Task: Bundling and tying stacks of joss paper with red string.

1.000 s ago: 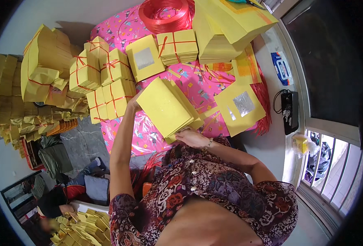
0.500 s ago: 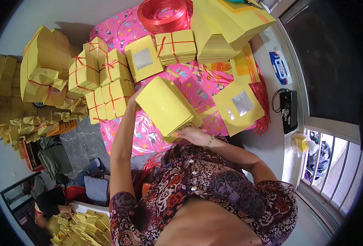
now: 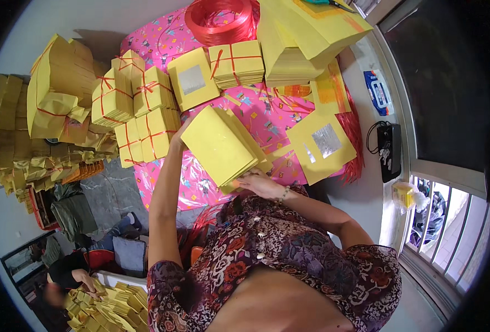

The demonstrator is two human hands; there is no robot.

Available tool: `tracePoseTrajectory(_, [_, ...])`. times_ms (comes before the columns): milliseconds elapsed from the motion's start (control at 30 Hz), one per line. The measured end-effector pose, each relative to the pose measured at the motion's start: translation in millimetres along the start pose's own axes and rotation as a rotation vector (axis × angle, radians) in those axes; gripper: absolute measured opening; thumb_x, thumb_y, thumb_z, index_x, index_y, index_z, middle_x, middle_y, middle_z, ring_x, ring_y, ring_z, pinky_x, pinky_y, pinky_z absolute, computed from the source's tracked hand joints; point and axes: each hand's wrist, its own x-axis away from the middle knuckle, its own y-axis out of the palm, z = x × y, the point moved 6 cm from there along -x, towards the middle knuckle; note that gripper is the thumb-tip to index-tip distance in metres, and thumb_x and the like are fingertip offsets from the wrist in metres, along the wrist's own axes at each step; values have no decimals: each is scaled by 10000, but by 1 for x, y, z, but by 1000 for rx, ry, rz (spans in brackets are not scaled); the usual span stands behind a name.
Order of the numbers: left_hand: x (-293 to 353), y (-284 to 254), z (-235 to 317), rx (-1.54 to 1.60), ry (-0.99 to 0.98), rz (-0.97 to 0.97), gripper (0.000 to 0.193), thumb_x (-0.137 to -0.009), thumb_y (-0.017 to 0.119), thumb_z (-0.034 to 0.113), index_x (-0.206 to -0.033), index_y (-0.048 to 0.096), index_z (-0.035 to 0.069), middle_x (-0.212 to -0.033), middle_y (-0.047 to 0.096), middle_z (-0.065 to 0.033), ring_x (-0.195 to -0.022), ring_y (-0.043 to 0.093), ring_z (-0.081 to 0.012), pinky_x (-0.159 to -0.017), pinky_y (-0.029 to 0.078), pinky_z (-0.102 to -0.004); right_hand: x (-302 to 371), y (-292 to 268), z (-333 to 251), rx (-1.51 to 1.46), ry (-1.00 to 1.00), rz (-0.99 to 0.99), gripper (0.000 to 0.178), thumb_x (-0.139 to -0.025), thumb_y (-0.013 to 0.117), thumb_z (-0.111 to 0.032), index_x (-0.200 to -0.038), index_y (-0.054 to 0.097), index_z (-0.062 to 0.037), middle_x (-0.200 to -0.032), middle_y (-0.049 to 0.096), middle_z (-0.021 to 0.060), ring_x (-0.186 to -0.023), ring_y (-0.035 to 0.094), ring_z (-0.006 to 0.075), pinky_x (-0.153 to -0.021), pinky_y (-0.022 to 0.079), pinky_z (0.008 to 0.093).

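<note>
A thick stack of yellow paper sheets [image 3: 218,145] is tilted between my two hands over the pink table cover. My left hand [image 3: 179,136] grips its left edge, with most of the fingers hidden behind the paper. At the near right corner, my right hand [image 3: 260,184] holds the lower edge, its fingertips partly under the sheets. More yellow paper shows beneath the stack's right side. To the right lies a yellow sheet with a silver foil square [image 3: 326,139]. Another foil-marked yellow sheet [image 3: 192,80] lies beyond the stack, beside a bundle tied with red ribbon [image 3: 236,63].
Several tied yellow bundles [image 3: 112,98] stand at the left. A red ribbon roll [image 3: 220,21] and a tall yellow paper pile [image 3: 297,47] sit at the back. Red strands [image 3: 351,145] hang at the right edge. A co-worker's hand [image 3: 84,279] reaches over yellow packets, lower left.
The stack in my hands has shifted very slightly left, and my right hand has moved a little at its corner. The co-worker's hand has moved over the packets.
</note>
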Motion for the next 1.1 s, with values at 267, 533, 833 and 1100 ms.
tracePoseTrajectory(267, [18,8,8,205,3,-90,611,-967,412,526,-1290,526,19,-1190,614,-95,-1064,594,-186,-922,474,-334,19,-99,-79,1199,-246,453,238,-832,593,-36,-1049,494,-41,-1026,535,123,-847,560,206,-710,511,357])
tracePoseTrajectory(533, [78,-23,35,-35,431,282,440,-1014,401,328,-1292,529,12,-1237,595,-100,-1132,567,-195,-1002,423,-329,-29,-138,-200,1451,-845,844,242,-821,605,-109,-1028,497,-47,-1027,531,201,-823,592,427,-688,498,504])
tracePoseTrajectory(833, [193,34,78,-304,945,666,249,-968,488,83,-1168,594,-21,-1107,620,-86,-1017,580,-135,-885,452,-277,-33,-117,-195,1562,-740,783,130,-872,581,-130,-944,501,-58,-881,574,178,-760,612,397,-661,499,479])
tracePoseTrajectory(1100, [185,198,40,-251,636,26,225,-971,506,166,-1116,586,15,-1002,624,-67,-891,586,-119,-787,464,-268,88,11,-200,1145,-1244,460,163,-862,630,-97,-802,488,-43,-675,531,80,-566,562,202,-525,450,325])
